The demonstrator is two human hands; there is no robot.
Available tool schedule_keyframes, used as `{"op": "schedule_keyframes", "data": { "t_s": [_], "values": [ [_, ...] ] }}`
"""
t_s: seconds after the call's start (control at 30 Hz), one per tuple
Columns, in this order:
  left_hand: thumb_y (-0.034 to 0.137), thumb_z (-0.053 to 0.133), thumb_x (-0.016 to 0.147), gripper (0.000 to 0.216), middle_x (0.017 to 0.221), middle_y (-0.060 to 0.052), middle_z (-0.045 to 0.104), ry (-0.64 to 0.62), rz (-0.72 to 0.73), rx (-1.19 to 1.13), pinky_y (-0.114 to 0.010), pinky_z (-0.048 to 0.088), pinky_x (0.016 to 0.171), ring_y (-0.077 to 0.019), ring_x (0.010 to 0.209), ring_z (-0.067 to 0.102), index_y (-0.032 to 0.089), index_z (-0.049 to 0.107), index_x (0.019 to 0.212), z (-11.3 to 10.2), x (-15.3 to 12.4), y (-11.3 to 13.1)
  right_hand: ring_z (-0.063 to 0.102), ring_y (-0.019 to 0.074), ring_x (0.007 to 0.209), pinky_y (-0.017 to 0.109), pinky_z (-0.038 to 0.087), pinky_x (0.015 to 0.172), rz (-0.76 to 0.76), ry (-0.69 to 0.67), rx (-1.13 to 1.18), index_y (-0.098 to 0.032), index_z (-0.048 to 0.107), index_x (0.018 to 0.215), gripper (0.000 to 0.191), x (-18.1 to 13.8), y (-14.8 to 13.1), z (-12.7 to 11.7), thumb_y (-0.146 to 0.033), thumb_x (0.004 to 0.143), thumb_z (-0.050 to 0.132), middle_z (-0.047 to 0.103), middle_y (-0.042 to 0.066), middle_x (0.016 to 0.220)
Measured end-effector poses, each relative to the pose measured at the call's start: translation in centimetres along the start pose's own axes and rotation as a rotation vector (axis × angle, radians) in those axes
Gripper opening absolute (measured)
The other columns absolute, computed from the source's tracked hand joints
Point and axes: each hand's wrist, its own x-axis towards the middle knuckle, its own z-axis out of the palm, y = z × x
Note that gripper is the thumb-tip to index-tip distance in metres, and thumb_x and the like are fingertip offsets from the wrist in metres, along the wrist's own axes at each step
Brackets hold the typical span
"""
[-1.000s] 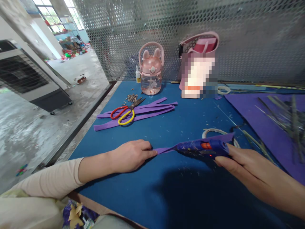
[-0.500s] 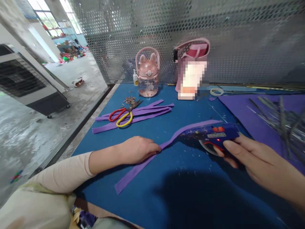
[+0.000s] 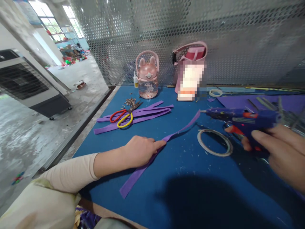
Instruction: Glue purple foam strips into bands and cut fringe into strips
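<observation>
Our left hand [image 3: 139, 152] lies palm down at the centre of the frame, its forearm reaching in from the lower left. Its fingers sit close together, the index pointing right and pressing on the purple strip [image 3: 183, 129]; with the thumb out of sight, we cannot tell whether they pinch it. Our right hand [image 3: 281, 152], at the right edge, wraps its fingers round the handle of the blue glue gun [image 3: 233, 116], nozzle pointing left.

The strip is narrow and matte. It runs from a flat, square-cut end at lower centre, under our left hand, then rises, slightly twisted, to the nozzle tip right of centre. We cannot tell whether it is stuck there or merely touching.

Our left palm hides the strip's middle. Our right hand is blurred, its wrist cut off by the frame, and a pixelated patch covers much of the pink bottle [image 3: 195, 54] at upper centre.
</observation>
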Motion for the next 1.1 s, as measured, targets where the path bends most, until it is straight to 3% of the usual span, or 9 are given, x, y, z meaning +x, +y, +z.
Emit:
{"op": "schedule_keyframes", "data": {
  "t_s": [0.13,0.23,0.5,0.67,0.73,0.87,0.93,1.0,1.1],
  "values": [
    [0.03,0.051,0.087,0.053,0.09,-0.009,0.07,-0.03,-0.144,-0.094,-0.032,0.046,0.06,-0.0275,0.078,0.067,0.013,0.038,0.135,-0.6,0.4,-0.1,0.066,0.0306,0.092,0.043,0.052,0.075,-0.097,-0.036,-0.221,-0.025,0.051,0.127,0.05,0.2,0.8,1.1,-0.048,0.087,0.033,0.069,0.01,0.107],
    [0.029,0.051,0.085,0.04,0.095,-0.007,0.068,0.027,-0.175,-0.234,-0.03,0.045,0.063,-0.0231,0.08,0.065,0.017,0.051,0.123,-0.5,0.7,-0.4,0.063,0.0335,0.106,0.047,0.052,0.083,-0.22,-0.057,-0.406,-0.014,0.038,0.14,0.06,0.2,1.7,2.8,-0.042,0.088,0.032,0.058,0.017,0.13],
    [0.022,0.058,0.079,0.01,0.074,-0.001,0.058,0.164,-0.134,-0.556,-0.023,0.035,0.059,-0.0122,0.065,0.05,0.016,0.06,0.072,0.3,1.9,-0.8,0.064,0.0306,0.103,0.043,0.052,0.083,-0.305,-0.136,-0.521,-0.013,0.051,0.129,0.047,0.3,3.6,4.0,-0.032,0.087,0.041,0.065,0.014,0.12],
    [0.02,0.065,0.078,0.018,0.057,0.005,0.045,0.074,-0.355,-1.734,-0.013,0.017,0.039,-0.0024,0.043,0.032,0.014,0.051,0.069,-0.7,1.9,-3.1,0.067,0.0305,0.096,0.041,0.053,0.076,-0.274,-0.107,-0.542,-0.013,0.054,0.126,0.043,0.6,4.5,3.4,-0.029,0.088,0.043,0.068,0.016,0.115],
    [0.019,0.069,0.075,0.02,0.063,0.005,0.05,0.092,-0.353,-1.986,-0.01,0.015,0.036,0.0003,0.041,0.032,0.014,0.05,0.072,-0.7,1.8,-3.3,0.067,0.0301,0.096,0.04,0.053,0.076,-0.276,-0.095,-0.545,-0.013,0.053,0.127,0.044,0.6,4.2,2.9,-0.028,0.087,0.044,0.067,0.016,0.117],
    [0.021,0.075,0.072,0.021,0.068,0.0,0.059,0.08,-0.307,-2.062,-0.008,0.027,0.037,-0.0001,0.044,0.045,0.012,0.058,0.079,0.6,2.0,-1.1,0.065,0.0299,0.102,0.042,0.052,0.081,-0.374,0.101,-0.541,-0.015,0.057,0.122,0.041,-1.0,0.5,2.0,-0.026,0.087,0.04,0.065,0.014,0.121],
    [0.025,0.08,0.067,0.027,0.068,-0.003,0.063,0.043,-0.271,-2.132,-0.009,0.033,0.038,-0.0036,0.049,0.054,0.009,0.061,0.078,1.6,2.3,0.8,0.067,0.0279,0.095,0.041,0.053,0.078,-0.449,0.19,-0.42,-0.019,0.062,0.11,0.037,-2.4,-2.2,2.4,-0.042,0.091,0.042,0.071,0.011,0.107],
    [0.028,0.084,0.062,0.033,0.066,-0.003,0.064,0.048,-0.224,-2.183,-0.01,0.035,0.038,-0.0046,0.05,0.056,0.008,0.063,0.078,2.4,2.5,2.5,0.07,0.0225,0.077,0.033,0.054,0.064,-0.536,0.096,-0.253,-0.023,0.066,0.095,0.036,-3.7,-4.4,3.4,-0.053,0.088,0.047,0.074,0.006,0.088],
    [0.034,0.089,0.053,0.042,0.056,0.001,0.061,0.03,-0.195,-2.222,-0.011,0.035,0.038,-0.0037,0.043,0.052,0.01,0.062,0.075,2.9,2.7,3.7,0.064,0.0155,0.055,0.026,0.046,0.049,-0.573,-0.115,-0.142,-0.026,0.067,0.083,0.026,-4.9,-5.8,5.4,-0.042,0.09,0.048,0.07,0.0,0.067]
  ]
}}
